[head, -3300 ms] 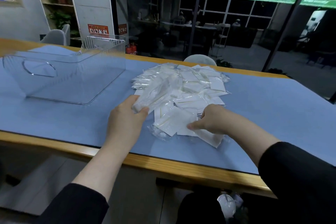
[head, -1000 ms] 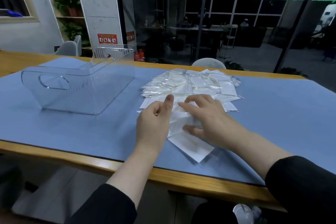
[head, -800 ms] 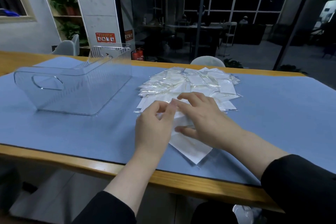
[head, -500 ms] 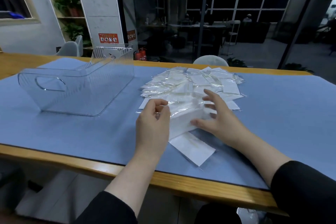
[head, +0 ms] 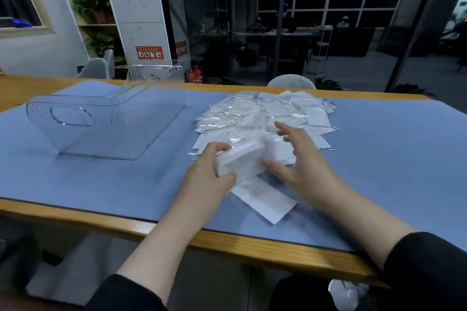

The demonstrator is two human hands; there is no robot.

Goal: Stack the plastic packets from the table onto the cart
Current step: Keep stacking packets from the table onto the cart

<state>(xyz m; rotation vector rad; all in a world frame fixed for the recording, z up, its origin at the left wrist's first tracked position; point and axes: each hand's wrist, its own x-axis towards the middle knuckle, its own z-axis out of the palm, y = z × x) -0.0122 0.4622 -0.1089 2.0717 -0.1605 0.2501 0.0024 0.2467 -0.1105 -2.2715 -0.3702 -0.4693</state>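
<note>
Plastic packets point(head: 265, 118), heaped mid-surface toward its far edge; small bundle point(head: 242, 161) gripped by left hand point(head: 209, 179), right hand point(head: 298, 159) spread, steadying its end to square the stack.

Single head view, looking forward-down, close over table point(head: 75, 185) near edge; glass wall beyond.

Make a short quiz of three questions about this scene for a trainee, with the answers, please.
1. True or false: the clear bin holds packets.
2. Which hand grips the bundle? A) left B) right
3. What lies on the mat nearest the table edge?

Key:
1. False; nothing shows in it.
2. A; the left hand grips it, the right hand touches it with spread fingers.
3. One flat packet, in front of the pile.
</note>
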